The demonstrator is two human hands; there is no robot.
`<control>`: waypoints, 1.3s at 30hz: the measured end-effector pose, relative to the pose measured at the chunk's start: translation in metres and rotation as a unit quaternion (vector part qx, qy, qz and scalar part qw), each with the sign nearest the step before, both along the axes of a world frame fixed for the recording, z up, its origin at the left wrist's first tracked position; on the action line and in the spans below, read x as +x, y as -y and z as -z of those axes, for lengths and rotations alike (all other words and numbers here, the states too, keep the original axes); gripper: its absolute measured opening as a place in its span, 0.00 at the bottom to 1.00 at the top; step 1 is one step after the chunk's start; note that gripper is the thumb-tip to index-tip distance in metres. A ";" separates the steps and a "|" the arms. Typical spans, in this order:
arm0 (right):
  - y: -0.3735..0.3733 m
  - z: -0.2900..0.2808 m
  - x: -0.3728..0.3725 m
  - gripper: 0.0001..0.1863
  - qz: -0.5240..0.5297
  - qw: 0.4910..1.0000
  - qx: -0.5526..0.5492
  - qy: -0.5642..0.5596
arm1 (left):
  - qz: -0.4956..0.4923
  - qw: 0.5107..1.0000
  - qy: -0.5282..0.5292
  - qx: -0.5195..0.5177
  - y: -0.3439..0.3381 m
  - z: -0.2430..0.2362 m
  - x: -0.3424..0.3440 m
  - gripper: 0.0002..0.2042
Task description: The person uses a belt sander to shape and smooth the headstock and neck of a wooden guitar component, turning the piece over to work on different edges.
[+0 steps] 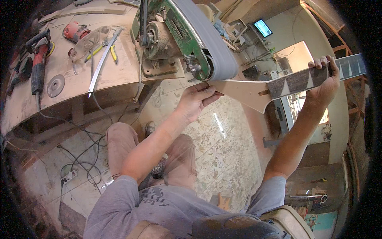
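A guitar neck runs across the upper right, with a pale wooden headstock (244, 91) and a dark fretboard (296, 83) set with light triangular inlays. My left hand (197, 99) pinches the tip of the headstock. Around the fretboard, farther right, my right hand (325, 81) is wrapped with its fingertips over the upper edge. Just above the headstock is the rounded end of a green belt sander (187, 44) with a grey abrasive belt (221, 67). The headstock's upper edge lies close under the belt; whether they touch I cannot tell.
On the dusty workbench (115, 75) at left lie a red angle grinder (39, 71), a red power tool (75, 32), yellow-handled pliers (114, 54), a metal strip (104, 59) and a disc (55, 85). Cables (85, 159) coil on the tiled floor (223, 159). A lit screen (263, 28) stands at the back.
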State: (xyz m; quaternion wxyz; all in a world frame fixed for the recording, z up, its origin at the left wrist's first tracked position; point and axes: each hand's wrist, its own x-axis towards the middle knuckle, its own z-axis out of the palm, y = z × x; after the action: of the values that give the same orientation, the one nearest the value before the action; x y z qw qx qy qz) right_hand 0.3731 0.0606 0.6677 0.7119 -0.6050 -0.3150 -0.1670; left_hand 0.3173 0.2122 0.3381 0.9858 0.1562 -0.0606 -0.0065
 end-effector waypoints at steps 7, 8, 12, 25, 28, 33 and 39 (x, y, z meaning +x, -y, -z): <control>0.007 -0.028 0.001 0.07 -0.048 0.998 -0.043 0.015 | 0.017 0.999 0.026 -0.014 0.014 -0.019 -0.002 0.16; 0.007 -0.032 0.001 0.07 -0.058 0.997 -0.045 0.009 | 0.018 0.999 0.026 -0.014 0.014 -0.022 -0.003 0.16; 0.017 -0.046 0.007 0.07 -0.066 0.996 -0.057 0.000 | 0.017 0.999 0.028 -0.017 0.018 -0.032 -0.007 0.15; 0.016 -0.063 0.011 0.06 -0.085 0.994 -0.062 -0.019 | 0.029 0.998 0.045 -0.041 0.025 -0.038 -0.009 0.15; 0.012 -0.060 0.008 0.06 -0.056 0.997 -0.051 -0.012 | 0.033 0.998 0.040 -0.040 0.025 -0.038 -0.009 0.15; 0.009 -0.048 0.010 0.07 -0.032 0.998 -0.050 0.005 | 0.022 0.999 0.038 -0.032 0.020 -0.034 -0.009 0.15; 0.007 -0.032 0.014 0.07 -0.008 0.999 -0.044 0.007 | 0.024 0.999 0.030 -0.029 0.015 -0.019 -0.002 0.15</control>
State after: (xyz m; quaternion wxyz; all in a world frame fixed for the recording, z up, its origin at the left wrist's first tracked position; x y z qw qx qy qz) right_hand 0.3873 0.0534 0.6999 0.6836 -0.6324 -0.3315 -0.1516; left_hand 0.3149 0.1971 0.3570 0.9873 0.1258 -0.0940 -0.0234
